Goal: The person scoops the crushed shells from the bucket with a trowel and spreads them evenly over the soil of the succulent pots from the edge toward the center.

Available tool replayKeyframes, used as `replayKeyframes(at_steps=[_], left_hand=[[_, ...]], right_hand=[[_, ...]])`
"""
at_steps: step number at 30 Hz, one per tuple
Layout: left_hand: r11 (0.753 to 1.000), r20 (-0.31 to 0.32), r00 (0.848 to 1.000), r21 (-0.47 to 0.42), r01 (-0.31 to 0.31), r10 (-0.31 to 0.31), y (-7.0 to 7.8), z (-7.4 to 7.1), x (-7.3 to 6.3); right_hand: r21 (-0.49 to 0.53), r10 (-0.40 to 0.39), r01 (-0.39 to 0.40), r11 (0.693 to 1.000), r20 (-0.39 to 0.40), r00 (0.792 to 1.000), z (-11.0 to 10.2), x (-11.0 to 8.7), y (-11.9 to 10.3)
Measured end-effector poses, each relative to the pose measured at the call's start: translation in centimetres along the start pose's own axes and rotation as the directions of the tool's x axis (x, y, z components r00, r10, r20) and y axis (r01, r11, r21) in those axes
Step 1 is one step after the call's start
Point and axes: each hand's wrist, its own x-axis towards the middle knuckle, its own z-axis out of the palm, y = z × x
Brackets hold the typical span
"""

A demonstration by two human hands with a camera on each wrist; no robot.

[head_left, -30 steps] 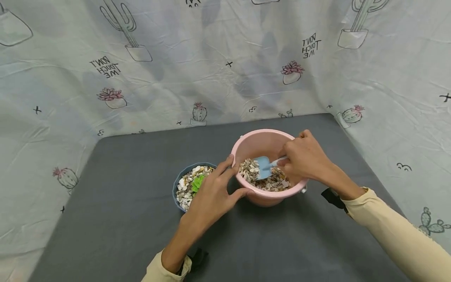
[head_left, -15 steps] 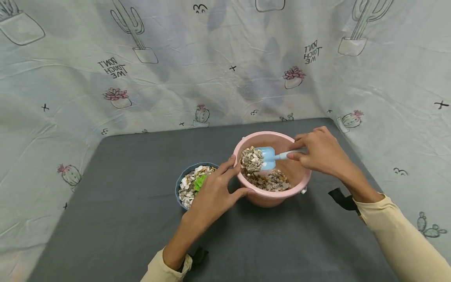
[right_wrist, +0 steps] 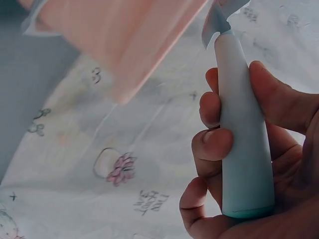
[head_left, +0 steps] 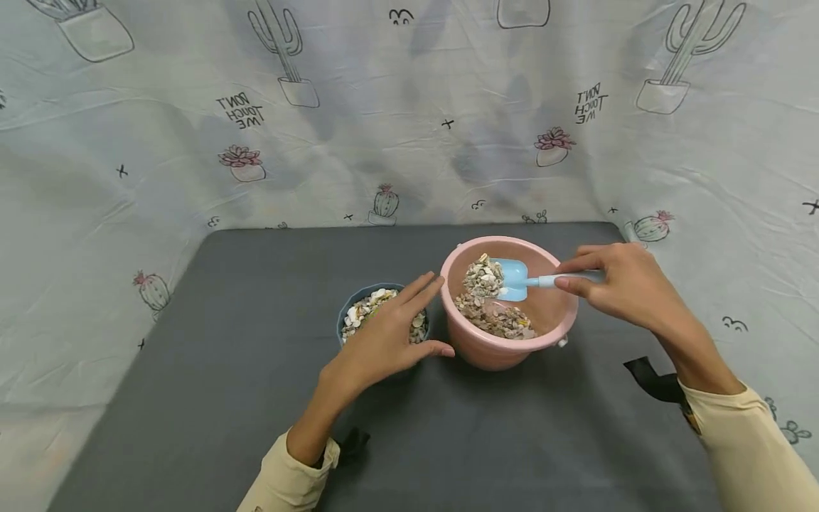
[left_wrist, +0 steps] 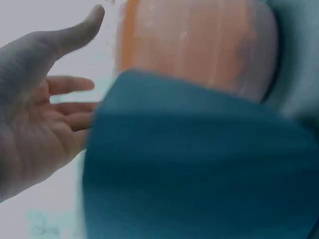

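My right hand (head_left: 630, 284) grips the white handle of a light blue hand trowel (head_left: 515, 281), whose blade bears a heap of pebbles (head_left: 483, 276) over the pink bucket (head_left: 493, 352). More pebbles lie in the bottom of that bucket. In the right wrist view, fingers and thumb wrap the handle (right_wrist: 244, 129). My left hand (head_left: 384, 338), fingers spread, is over the blue pot (head_left: 342, 316) and just apart from the bucket's left side. White and tan pebbles (head_left: 367, 304) fill the pot; the hand hides most of the green plant there. The left wrist view shows the pot's wall (left_wrist: 194, 164) up close.
Dark grey cloth covers the table (head_left: 256, 341). A pale curtain (head_left: 358, 114) printed with cacti hangs behind it and along both sides. The bucket stands directly to the right of the pot.
The trowel has risen out of the bucket's pebbles with a load on its blade. My left hand has let go of the bucket rim and shifted left, over the pot.
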Motion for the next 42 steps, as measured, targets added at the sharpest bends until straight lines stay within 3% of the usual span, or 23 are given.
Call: replayKeyframes(at_steps=[5,10,13,18,23,29,32,36,42], left_hand=[[0.996,0.051,0.996,0.046,0.077,-0.080,-2.2,-2.9,-2.1],[0.976,0.095,0.976,0.115,0.183,-0.194,-4.0,-4.2,-4.3],[0.969,0.126,0.963,0.095,0.229,-0.240,-4.4,-4.1,-5.0],[0.964,0.132,0.955,0.044,0.263,-0.266,-4.9,-3.2,-5.3],[0.962,0.093,0.958,0.031,0.271,-0.272,-5.2,-2.8,-5.7],[0.965,0.051,0.965,-0.039,0.259,-0.257,-6.0,-3.0,-6.7],[0.954,0.039,0.958,-0.090,0.285,-0.283,-6.4,-2.8,-6.9],[0.942,0.021,0.951,-0.134,0.309,-0.309,-7.0,-2.5,-7.2],[0.945,0.002,0.955,-0.145,0.294,-0.297,-7.2,-2.4,-7.6]], right_hand=[[0.014,-0.037,0.037,0.999,-0.003,0.999,-0.1,-0.1,-2.4],[0.080,-0.054,0.050,0.996,0.051,0.997,0.8,0.0,-5.1],[0.112,-0.042,0.031,0.993,0.102,0.994,1.4,0.2,-6.4],[0.114,-0.059,0.043,0.993,0.135,0.989,2.4,0.3,-7.8],[0.105,-0.150,0.139,0.985,0.102,0.983,3.5,0.6,-9.0],[0.150,-0.260,0.243,0.958,0.098,0.961,5.1,1.5,-10.7],[0.157,-0.306,0.290,0.944,0.085,0.948,5.6,2.0,-11.3],[0.112,-0.352,0.344,0.932,0.062,0.934,6.1,2.6,-12.0],[-0.087,-0.429,0.430,0.899,0.032,0.903,6.9,3.3,-13.3]])
